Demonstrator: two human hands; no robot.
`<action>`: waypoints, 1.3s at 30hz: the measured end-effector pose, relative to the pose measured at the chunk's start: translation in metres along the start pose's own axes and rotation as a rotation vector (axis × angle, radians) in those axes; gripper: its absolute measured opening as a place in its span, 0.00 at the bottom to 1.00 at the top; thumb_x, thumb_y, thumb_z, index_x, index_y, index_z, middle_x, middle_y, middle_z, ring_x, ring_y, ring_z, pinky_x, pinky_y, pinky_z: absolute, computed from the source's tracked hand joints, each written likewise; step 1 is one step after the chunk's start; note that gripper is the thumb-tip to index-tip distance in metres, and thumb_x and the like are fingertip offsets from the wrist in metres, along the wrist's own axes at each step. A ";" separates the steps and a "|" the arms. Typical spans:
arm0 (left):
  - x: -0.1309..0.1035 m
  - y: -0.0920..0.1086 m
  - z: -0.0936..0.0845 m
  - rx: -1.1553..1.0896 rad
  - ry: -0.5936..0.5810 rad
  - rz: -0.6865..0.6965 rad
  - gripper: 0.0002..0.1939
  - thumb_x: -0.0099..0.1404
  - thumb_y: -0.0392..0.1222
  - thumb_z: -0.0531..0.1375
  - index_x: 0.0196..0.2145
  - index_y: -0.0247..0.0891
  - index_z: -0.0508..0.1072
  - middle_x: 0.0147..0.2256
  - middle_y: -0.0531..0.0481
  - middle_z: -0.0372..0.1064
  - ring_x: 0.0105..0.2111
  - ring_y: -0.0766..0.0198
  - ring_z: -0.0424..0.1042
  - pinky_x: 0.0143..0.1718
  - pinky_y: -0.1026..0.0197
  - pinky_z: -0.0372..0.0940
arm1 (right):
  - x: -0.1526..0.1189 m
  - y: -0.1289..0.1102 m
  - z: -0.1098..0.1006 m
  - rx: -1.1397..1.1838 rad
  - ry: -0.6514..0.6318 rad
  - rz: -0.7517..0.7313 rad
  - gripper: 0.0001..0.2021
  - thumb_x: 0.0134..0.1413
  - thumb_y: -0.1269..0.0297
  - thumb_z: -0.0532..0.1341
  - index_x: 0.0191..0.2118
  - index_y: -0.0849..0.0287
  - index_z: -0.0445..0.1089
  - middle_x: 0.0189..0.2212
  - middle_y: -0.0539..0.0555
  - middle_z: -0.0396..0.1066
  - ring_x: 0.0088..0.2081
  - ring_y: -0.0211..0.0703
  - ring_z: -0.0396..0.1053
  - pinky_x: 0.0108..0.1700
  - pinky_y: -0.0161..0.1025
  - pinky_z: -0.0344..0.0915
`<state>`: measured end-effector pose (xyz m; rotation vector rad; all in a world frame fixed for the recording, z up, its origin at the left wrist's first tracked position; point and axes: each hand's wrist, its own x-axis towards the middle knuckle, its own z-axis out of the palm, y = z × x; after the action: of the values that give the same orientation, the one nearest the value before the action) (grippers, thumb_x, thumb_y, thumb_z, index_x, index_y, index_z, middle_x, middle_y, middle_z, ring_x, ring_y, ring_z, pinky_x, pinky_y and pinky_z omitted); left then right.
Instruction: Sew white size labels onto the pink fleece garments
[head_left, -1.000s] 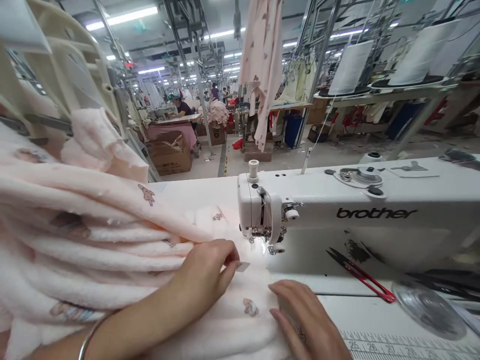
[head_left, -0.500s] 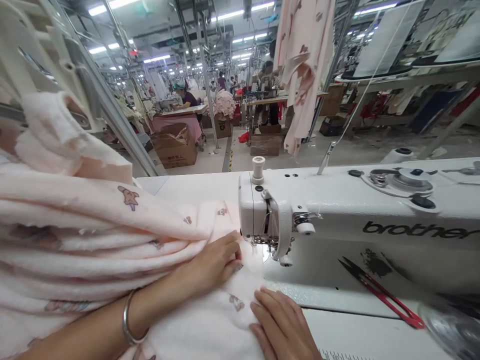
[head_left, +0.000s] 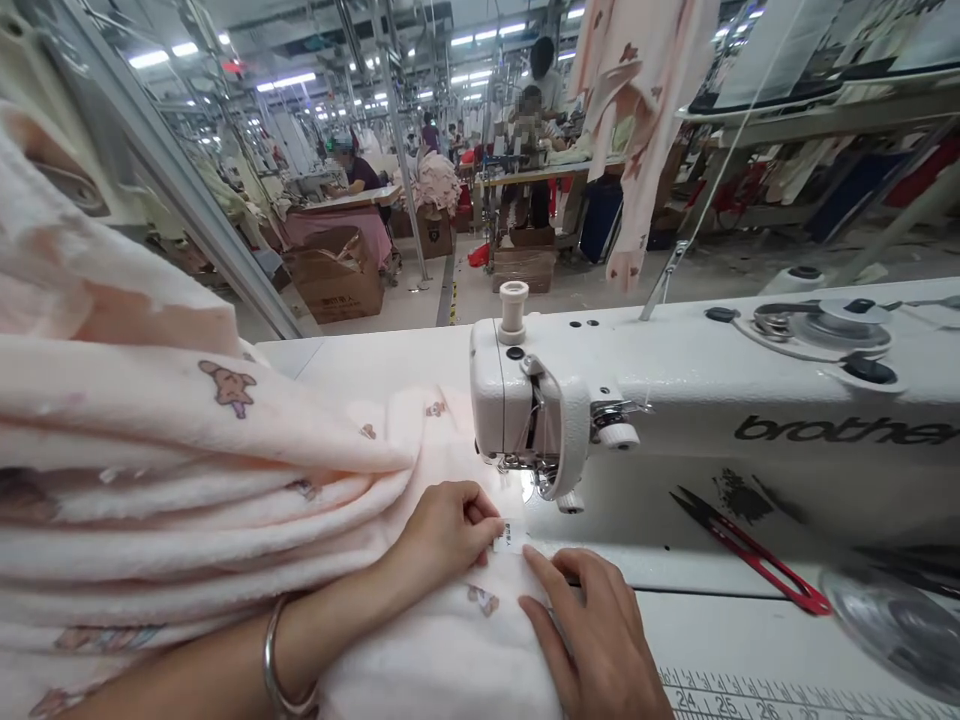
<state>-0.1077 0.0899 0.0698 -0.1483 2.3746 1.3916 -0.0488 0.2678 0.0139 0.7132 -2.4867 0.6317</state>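
"Pink fabric (head_left: 247,500) is looking laid out, with sewing seemingly remaining."

"Where is it lying?"

"It is running beneath your left hand (head_left: 454,530), spreading leftward. Your right hand (head_left: 592,620) is resting at its edge, fingers parted, gripping nothing visible. Your left is pinching a white label (head_left: 511,538), not visibly stitched, just beside your right."

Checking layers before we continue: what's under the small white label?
Pale pink printed fabric shows just below the label, which overlaps it. The left hand hides the label's left end. Fabric directly beneath the label is covered, so any print or seam there can't be seen.
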 end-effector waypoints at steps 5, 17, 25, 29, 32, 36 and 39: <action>-0.001 -0.002 0.003 0.041 0.041 0.028 0.07 0.57 0.42 0.57 0.27 0.35 0.70 0.22 0.54 0.67 0.20 0.68 0.68 0.21 0.68 0.57 | 0.002 -0.002 0.000 0.000 0.011 -0.011 0.17 0.58 0.67 0.56 0.53 0.65 0.63 0.40 0.60 0.59 0.43 0.47 0.60 0.43 0.43 0.61; -0.005 0.004 0.002 0.107 0.061 0.053 0.06 0.56 0.40 0.57 0.25 0.36 0.69 0.22 0.54 0.66 0.23 0.67 0.67 0.24 0.67 0.57 | 0.004 -0.010 -0.002 0.033 0.020 0.019 0.18 0.57 0.71 0.56 0.53 0.68 0.63 0.40 0.62 0.59 0.44 0.50 0.59 0.42 0.46 0.59; -0.006 0.002 0.001 0.130 0.055 0.066 0.06 0.57 0.41 0.56 0.26 0.35 0.69 0.22 0.54 0.67 0.23 0.67 0.67 0.24 0.67 0.58 | 0.007 -0.014 -0.004 0.030 0.023 0.056 0.16 0.58 0.72 0.55 0.52 0.67 0.65 0.40 0.61 0.59 0.43 0.49 0.59 0.43 0.46 0.59; -0.007 0.002 0.002 0.161 0.066 0.080 0.06 0.57 0.39 0.56 0.26 0.35 0.69 0.21 0.54 0.67 0.23 0.67 0.67 0.24 0.67 0.57 | 0.006 -0.013 -0.003 0.017 0.022 0.064 0.16 0.59 0.71 0.54 0.52 0.65 0.65 0.40 0.61 0.60 0.44 0.50 0.60 0.43 0.46 0.60; -0.005 0.001 0.004 0.197 0.074 0.098 0.06 0.58 0.39 0.55 0.27 0.35 0.69 0.22 0.53 0.67 0.24 0.67 0.67 0.25 0.67 0.58 | 0.004 -0.011 0.000 -0.005 0.013 0.074 0.16 0.60 0.69 0.53 0.52 0.64 0.66 0.40 0.61 0.61 0.44 0.49 0.61 0.43 0.46 0.60; -0.007 0.001 0.000 0.268 0.065 0.157 0.06 0.60 0.39 0.55 0.29 0.35 0.69 0.25 0.52 0.69 0.26 0.64 0.68 0.29 0.64 0.61 | 0.004 -0.007 0.001 -0.062 0.006 0.022 0.16 0.59 0.69 0.53 0.51 0.64 0.66 0.40 0.60 0.61 0.43 0.48 0.61 0.41 0.44 0.60; -0.021 0.005 -0.011 0.416 0.062 0.281 0.09 0.62 0.37 0.54 0.40 0.35 0.69 0.35 0.46 0.70 0.35 0.59 0.69 0.39 0.57 0.65 | 0.005 -0.006 -0.001 -0.071 0.006 -0.012 0.16 0.58 0.70 0.54 0.52 0.64 0.65 0.39 0.60 0.60 0.43 0.47 0.60 0.41 0.43 0.60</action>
<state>-0.0932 0.0815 0.0867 0.2674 2.7583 0.9763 -0.0491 0.2620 0.0187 0.6982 -2.4847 0.5376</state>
